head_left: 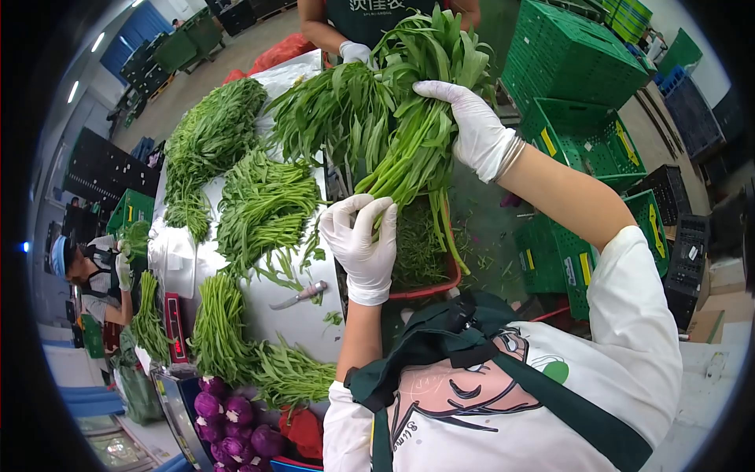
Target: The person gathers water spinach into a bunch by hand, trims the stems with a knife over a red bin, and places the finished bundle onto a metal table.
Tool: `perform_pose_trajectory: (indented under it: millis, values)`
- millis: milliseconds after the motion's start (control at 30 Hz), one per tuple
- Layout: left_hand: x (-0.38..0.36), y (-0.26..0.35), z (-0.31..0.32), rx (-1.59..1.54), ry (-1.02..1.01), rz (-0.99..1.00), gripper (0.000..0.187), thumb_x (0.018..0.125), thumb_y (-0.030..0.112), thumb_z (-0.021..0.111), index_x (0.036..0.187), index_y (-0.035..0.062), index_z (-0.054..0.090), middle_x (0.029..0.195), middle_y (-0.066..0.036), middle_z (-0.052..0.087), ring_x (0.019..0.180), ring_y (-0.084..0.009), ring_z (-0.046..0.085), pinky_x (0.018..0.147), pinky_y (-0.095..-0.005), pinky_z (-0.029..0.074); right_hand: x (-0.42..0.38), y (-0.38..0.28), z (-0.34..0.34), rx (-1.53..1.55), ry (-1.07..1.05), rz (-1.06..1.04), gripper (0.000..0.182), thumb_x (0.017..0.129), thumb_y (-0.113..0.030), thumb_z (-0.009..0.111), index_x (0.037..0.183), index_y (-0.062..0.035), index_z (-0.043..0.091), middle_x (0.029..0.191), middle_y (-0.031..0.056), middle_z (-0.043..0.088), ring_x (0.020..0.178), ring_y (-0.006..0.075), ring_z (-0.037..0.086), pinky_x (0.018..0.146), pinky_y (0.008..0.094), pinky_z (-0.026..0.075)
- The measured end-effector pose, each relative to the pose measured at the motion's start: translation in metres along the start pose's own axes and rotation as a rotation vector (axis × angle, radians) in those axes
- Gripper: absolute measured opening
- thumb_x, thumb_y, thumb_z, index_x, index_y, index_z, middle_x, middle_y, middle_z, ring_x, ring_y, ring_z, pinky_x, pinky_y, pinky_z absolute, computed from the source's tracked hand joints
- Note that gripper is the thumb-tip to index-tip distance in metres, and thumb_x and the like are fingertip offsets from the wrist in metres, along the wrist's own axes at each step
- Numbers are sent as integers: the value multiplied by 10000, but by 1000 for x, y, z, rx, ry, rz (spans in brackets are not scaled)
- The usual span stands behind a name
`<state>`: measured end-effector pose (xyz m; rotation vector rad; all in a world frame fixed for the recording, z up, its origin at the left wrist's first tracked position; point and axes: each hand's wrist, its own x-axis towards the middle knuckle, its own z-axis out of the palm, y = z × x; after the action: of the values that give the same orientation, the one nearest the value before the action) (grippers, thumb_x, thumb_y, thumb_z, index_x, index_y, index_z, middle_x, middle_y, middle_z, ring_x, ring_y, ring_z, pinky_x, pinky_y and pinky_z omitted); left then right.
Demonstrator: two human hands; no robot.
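Left hand [360, 245] pinching stems of greens bunch [409, 134]; right hand [474, 126] clasping leafy top (limp, light, bruises easily). Best hold: firm stems.

At your twelve o'clock the grey floor [236, 59] runs back toward dark crates [185, 43] at eleven. Ceiling strip lights [96, 41] glow at ten. From one to three o'clock you see green plastic crates [578, 75] stacked and nested, with black crates [686, 259] just beyond them at three. The white-covered table [287, 311] fills your left centre. At nine a dark rack [98, 169] stands against the wall, and blue stools [90, 400] sit at eight.
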<state>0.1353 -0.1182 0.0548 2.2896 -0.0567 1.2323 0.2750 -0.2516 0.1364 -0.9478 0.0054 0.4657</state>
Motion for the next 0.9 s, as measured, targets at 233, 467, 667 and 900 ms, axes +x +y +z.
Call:
perform_pose_trajectory:
  millis: [233,467,667,900]
  values:
    - [-22,-13,-1,140,-106,-14,120,750,141,666,836,92,598,914,-76,508,898,-264,455,802,-370,351,11,-12,-6,13,52,-132,241,751,-125,648,963,-30,584,866,87,642,740,206,634,717,352,533]
    - [-60,-52,1,64,-187,-128,102,756,124,644,830,79,590,910,-86,541,862,-286,496,754,-388,381,17,-29,-22,103,8,-182,227,755,-87,635,968,-34,576,869,87,633,751,222,628,723,363,534]
    - [-84,-73,1,1,-329,-226,188,718,69,656,893,47,589,939,-115,581,897,-281,552,804,-348,432,16,-34,-23,84,-37,-121,229,775,-101,607,988,-22,575,904,101,638,781,228,634,755,367,531]
    - [4,-34,-20,-458,-328,-239,286,778,80,618,1041,-20,564,1031,-111,572,947,-204,544,867,-296,405,14,-9,-12,29,-35,-40,207,787,-111,588,974,-23,583,884,95,643,781,210,639,753,346,531]
